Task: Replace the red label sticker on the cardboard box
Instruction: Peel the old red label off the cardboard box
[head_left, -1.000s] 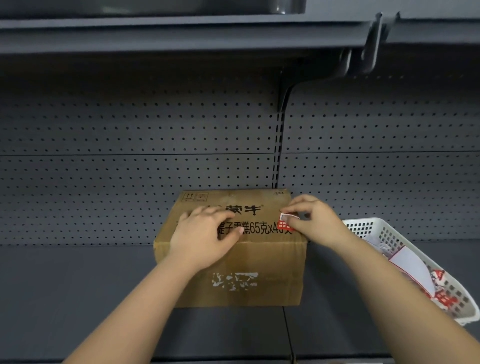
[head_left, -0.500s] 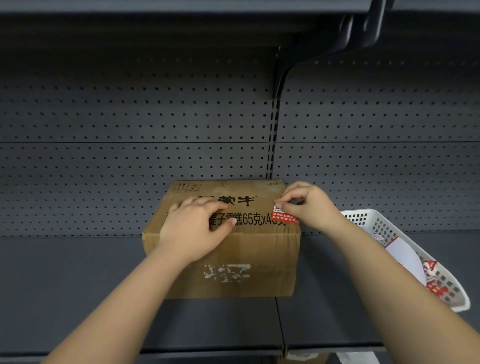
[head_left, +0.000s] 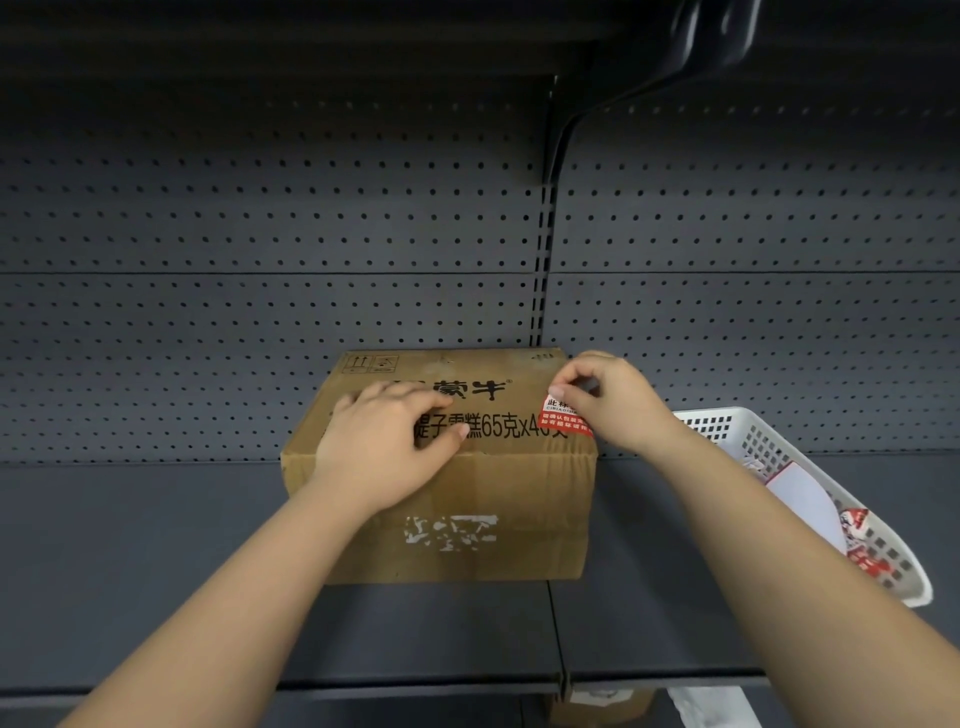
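A brown cardboard box (head_left: 519, 499) with black print on its top stands on the dark shelf. A red and white label sticker (head_left: 561, 415) lies on the box top near the right edge. My right hand (head_left: 608, 405) pinches the sticker's upper edge between thumb and fingertips; whether the sticker is lifted or lies flat I cannot tell. My left hand (head_left: 389, 441) rests flat on the box top, fingers spread over the print. A patch of torn white residue (head_left: 449, 532) marks the box's front face.
A white slotted plastic basket (head_left: 831, 488) stands tilted to the right of the box, holding white backing paper and red stickers. The perforated back panel (head_left: 260, 312) rises behind. Below the shelf edge, part of another carton (head_left: 602, 701) shows.
My right hand has shifted up along the sticker, and more of its red face now shows. The camera has tilted down. My left hand stays pressed on the box.
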